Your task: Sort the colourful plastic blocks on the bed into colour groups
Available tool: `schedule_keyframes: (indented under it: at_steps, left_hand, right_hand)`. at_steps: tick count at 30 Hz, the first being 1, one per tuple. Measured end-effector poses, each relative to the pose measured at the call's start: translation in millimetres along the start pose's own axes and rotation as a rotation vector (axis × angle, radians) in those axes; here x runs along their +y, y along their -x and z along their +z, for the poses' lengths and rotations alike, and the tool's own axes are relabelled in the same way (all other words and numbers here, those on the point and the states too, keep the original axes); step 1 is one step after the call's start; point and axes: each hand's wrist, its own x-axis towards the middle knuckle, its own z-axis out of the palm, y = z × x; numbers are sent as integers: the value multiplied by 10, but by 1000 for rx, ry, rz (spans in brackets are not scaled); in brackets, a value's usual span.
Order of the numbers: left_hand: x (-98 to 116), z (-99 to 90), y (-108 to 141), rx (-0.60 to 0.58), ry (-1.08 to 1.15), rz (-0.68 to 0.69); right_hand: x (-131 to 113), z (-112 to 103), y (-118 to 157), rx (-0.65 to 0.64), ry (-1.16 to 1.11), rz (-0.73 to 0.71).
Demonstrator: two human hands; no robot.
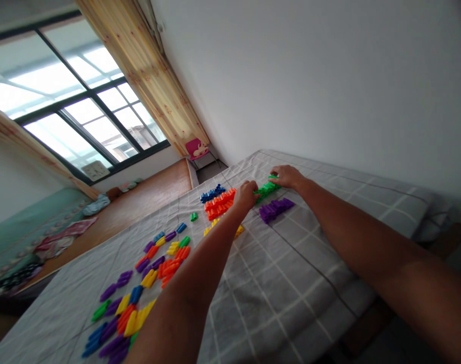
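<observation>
A row of green plastic pieces (267,189) lies on the grey checked bed cover, with a hand at each end. My left hand (247,194) is closed at the row's near-left end, its fingertips on the green pieces. At the far-right end my right hand (288,177) has curled fingers pinching the row. Just in front sits a bundle of purple pieces (276,210). Orange pieces (220,203) stand in rows left of my left hand, with blue pieces (213,193) behind them. Yellow pieces (211,227) are partly hidden by my left forearm.
Loose pieces in several colours, among them yellow ones (149,278), are scattered over the left part of the bed cover (283,283). One green piece (193,217) lies apart. A white wall (329,91) borders the bed's far side. A pink chair (195,147) stands beyond it.
</observation>
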Motion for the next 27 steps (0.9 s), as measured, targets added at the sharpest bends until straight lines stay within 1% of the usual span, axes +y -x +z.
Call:
schedule_keyframes:
  at_steps: [4,8,13,17,20,22,25,27]
  left_hand:
    - [17,-34,-3,-21,11,40]
    - [-34,-44,12,-11,20,44]
    - [-130,-67,63,-5,21,13]
    - [-204,-181,180,30,38,1]
    - [-328,-381,400,67,39,-7]
    - [-492,-567,630,87,18,-30]
    - [-887,-899,1103,99,-32,-104]
    - [-1220,-1133,1501,100,-63,-204]
  right_hand:
    - [-20,22,-4,-13,-22,-50]
    - [-48,6,5,-22,-54,-76]
    - [-36,-61,16,67,-17,21]
    - [31,-57,23,114,15,86]
    - [94,-10,31,163,4,122]
    - [132,21,46,186,-16,145]
    - [155,14,104,187,-60,158]
    - [114,-57,176,165,-106,102]
